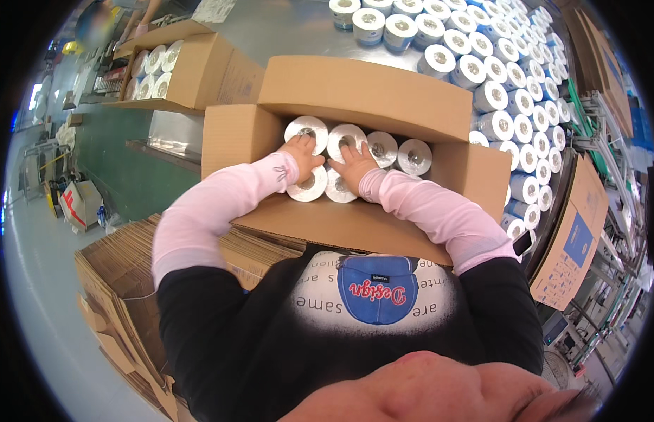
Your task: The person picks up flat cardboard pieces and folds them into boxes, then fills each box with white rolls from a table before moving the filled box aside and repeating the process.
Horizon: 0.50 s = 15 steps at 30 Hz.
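Observation:
An open cardboard box (369, 88) stands in front of me, its flaps folded outward. Inside, two rows of film-wrapped white paper rolls (414, 157) stand on end, with cores facing up. My left hand (304, 156) lies over the leftmost rolls, its fingers stretched on the top of the far one (304, 124). Beside it, my right hand (353, 167) spreads its fingers over the neighbouring rolls, the tips by the core of the far roll (344, 131). My right forearm partly hides the near row on the right.
Many wrapped rolls (492, 97) stand on the metal table at the back right. Another open box (193, 67) with rolls sits at the far left, near another person's arm. Flattened cardboard (123, 274) is stacked at my left, and a printed carton (569, 239) leans at right.

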Available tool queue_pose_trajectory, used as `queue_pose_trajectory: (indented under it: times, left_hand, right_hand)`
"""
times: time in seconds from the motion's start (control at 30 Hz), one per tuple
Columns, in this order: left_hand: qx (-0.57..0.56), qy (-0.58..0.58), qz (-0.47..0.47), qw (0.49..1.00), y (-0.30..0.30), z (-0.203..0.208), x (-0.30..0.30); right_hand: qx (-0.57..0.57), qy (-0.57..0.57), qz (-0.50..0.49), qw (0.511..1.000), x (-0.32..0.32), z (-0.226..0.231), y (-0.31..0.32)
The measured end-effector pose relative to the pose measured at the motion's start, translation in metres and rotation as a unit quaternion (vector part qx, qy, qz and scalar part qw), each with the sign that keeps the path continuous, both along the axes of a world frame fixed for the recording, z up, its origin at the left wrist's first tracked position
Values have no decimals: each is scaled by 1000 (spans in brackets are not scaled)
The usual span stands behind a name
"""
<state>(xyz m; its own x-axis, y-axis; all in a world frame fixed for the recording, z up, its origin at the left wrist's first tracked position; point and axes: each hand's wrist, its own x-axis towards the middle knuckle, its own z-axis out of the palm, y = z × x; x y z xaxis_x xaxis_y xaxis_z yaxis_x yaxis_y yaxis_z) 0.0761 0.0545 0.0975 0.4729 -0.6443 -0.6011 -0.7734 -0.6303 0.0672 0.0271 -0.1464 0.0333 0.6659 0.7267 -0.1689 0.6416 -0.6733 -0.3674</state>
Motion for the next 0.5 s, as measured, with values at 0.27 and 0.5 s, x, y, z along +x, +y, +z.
queue_pose_trajectory:
  times: [0.27, 0.5]
  left_hand:
    - [-262, 494, 233, 796, -102, 68, 109]
    - [-291, -67, 171, 939, -294, -26, 268]
  right_hand:
    - [15, -246, -277, 929, 52, 133, -157]
    - [188, -67, -449, 871, 69, 100, -246]
